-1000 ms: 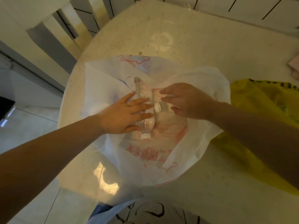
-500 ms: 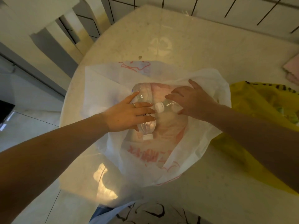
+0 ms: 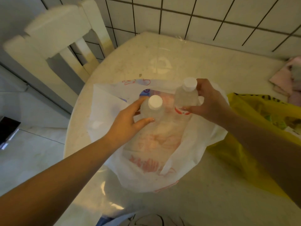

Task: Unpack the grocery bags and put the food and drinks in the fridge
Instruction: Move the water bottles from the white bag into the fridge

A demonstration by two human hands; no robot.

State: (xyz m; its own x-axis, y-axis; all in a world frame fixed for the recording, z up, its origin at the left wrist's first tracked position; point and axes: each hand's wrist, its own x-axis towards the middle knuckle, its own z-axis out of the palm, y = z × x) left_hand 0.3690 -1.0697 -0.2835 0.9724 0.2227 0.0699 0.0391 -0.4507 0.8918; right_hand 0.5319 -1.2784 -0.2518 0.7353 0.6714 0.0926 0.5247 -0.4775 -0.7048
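A white-tiled wall (image 3: 211, 17) backs a pale round counter (image 3: 146, 51), with a white chair (image 3: 53, 39) at its far-left edge. Mid-counter sits an open white grocery bag (image 3: 104, 115); a yellow bag (image 3: 241, 141) lies at the right edge. Above the white bag's mouth, the left hand (image 3: 125, 123) wraps one clear capped bottle (image 3: 154, 110), fingers curled round its shoulder; the right hand (image 3: 210, 101) pinches the second bottle (image 3: 187, 97) just below its cap. Both look full, so fairly heavy, smooth and likely slippery; a firmer hold lower on the body would suit.
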